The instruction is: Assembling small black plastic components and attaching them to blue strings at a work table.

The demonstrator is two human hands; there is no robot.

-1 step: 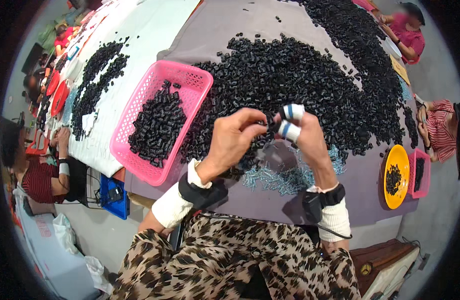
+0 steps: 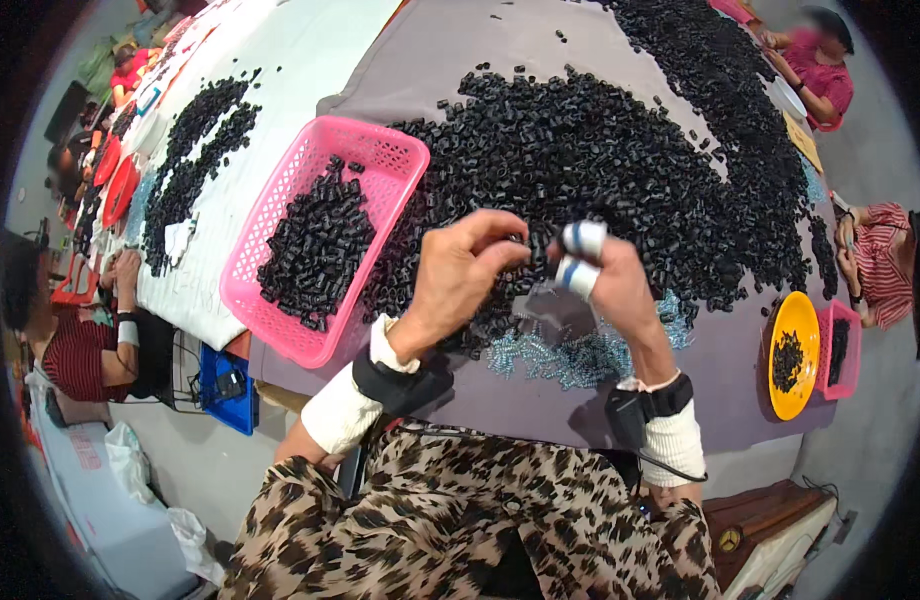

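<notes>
Over the near edge of a wide heap of small black plastic pieces (image 2: 590, 150), my two hands are held close together, fingertips facing. Thumb and index finger of my left hand (image 2: 455, 270) are pinched on what looks like one small black piece. My right hand (image 2: 622, 285) has white, blue-striped wraps on two fingers; these are curled in and a little blurred, and what they hold is hidden. Small pale-blue metal springs (image 2: 565, 358) lie in a loose pile under and between my hands.
A pink perforated basket (image 2: 242, 318), partly filled with black pieces, stands left of my hands. At the right are a yellow oval dish (image 2: 802, 390) and a small pink basket (image 2: 852, 345), both holding dark pieces. Other people sit around the tables. A blue tray (image 2: 225, 400) sits lower left.
My fingertips have drawn slightly apart, my left hand moving a little left. The baskets and piles look the same.
</notes>
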